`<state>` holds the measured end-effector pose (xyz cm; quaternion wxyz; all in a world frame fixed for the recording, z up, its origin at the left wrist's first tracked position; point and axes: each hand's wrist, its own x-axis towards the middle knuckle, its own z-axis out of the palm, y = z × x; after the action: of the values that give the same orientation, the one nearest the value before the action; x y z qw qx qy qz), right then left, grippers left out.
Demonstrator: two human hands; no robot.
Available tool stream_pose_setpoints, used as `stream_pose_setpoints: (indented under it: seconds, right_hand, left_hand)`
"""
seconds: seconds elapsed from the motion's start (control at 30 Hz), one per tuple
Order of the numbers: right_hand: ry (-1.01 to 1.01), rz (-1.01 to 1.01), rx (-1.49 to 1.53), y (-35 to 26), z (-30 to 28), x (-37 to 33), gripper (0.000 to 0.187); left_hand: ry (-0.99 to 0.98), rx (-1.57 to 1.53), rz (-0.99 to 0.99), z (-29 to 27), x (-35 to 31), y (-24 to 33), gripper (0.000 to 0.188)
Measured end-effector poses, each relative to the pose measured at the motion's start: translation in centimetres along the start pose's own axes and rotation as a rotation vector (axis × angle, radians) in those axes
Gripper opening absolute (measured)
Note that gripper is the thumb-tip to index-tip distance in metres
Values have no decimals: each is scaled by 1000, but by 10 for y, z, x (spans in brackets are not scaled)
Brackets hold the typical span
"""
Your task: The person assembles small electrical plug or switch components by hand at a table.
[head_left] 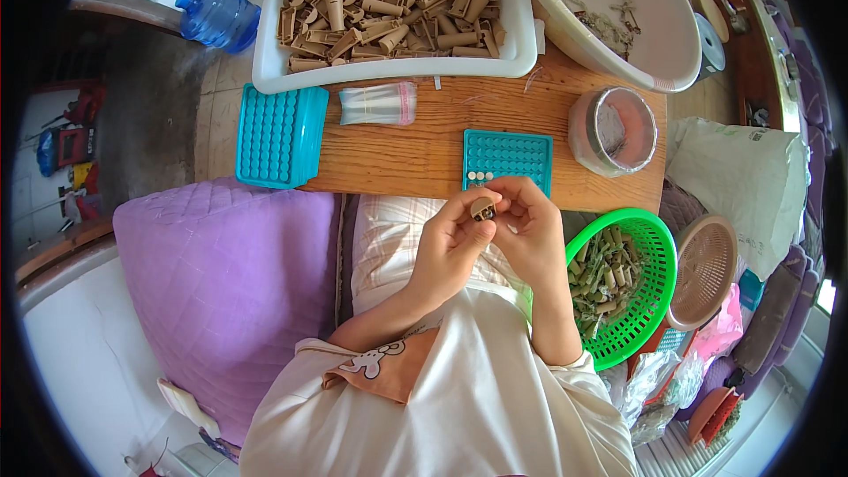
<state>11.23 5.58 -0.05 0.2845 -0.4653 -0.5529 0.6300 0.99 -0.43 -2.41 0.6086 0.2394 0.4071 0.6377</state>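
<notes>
A small brown plastic casing [481,207] is held up in front of me, just off the near edge of the table. Its end shows, with something dark and shiny inside that is too small to make out. My left hand [450,243] pinches it between thumb and fingers from the left. From the right, my right hand [530,228] closes its fingertips on the same casing. Just beyond my hands lies a teal tray [521,159] with rows of round hollows. A few small white discs [478,177] sit at its near left corner, partly hidden by my fingers.
A white bin [397,77] heaped with brown casings stands at the table's back. Beside it are a large pale basin [654,71] and a lined tub [642,137]. Stacked teal trays [281,141] and plastic bags [375,104] lie left. A green basket [664,269] of parts sits right.
</notes>
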Motion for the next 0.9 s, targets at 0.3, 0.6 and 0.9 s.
stream_pose_setpoints:
  seconds: [0.3,0.6,0.9]
  right_hand:
    - [-143,62,-254,58,-45,34,33]
    - [26,-351,-850,81,-18,41,27]
    - [128,-347,-458,46,-1,26,19]
  left_hand:
    - [23,-251,-378,-51,0,-16,38]
    - [102,-272,-379,-76,1,-9,36]
    - [35,-247,-452,-73,-1,-10,38]
